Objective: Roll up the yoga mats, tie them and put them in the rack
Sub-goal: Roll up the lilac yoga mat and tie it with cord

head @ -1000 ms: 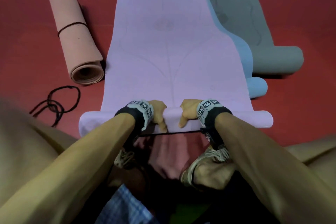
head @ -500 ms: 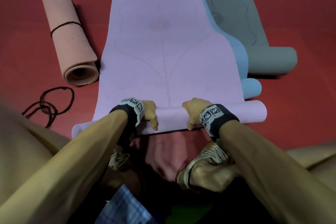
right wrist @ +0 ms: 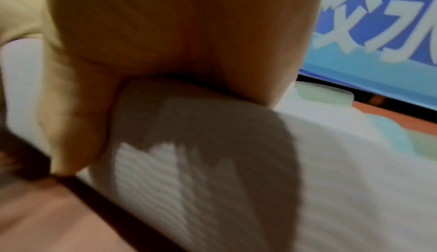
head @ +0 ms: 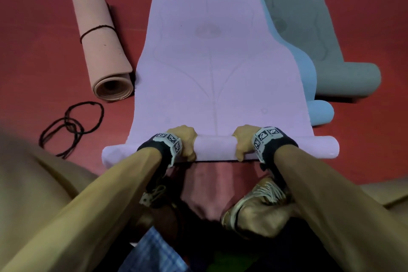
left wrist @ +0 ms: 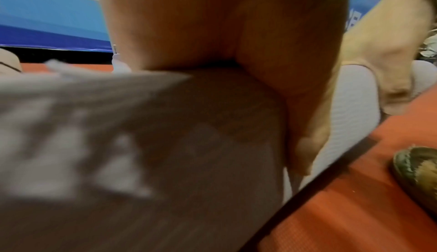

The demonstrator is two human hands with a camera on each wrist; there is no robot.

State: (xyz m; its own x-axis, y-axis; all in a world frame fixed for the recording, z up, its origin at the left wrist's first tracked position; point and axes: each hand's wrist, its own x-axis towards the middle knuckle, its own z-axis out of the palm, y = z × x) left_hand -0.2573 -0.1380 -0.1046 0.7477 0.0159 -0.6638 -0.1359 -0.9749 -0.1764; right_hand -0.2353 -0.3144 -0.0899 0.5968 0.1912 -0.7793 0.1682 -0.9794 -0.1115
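A lilac yoga mat lies spread away from me on the red floor, its near end rolled into a thin roll. My left hand grips the roll left of centre, fingers over the top and thumb on the near side. My right hand grips it right of centre in the same way. The wrist views show each palm wrapped over the ribbed roll. A pink mat, rolled and tied with a dark cord, lies at the left.
Loose black cord loops lie on the floor at the left. A light blue mat and a grey-green mat, both partly rolled, lie under and right of the lilac one. My shoes sit just behind the roll. A blue banner runs along the far wall.
Both hands have turned the roll forward and shifted their grip on it; the roll has moved slightly away from me. The view has shifted a little.
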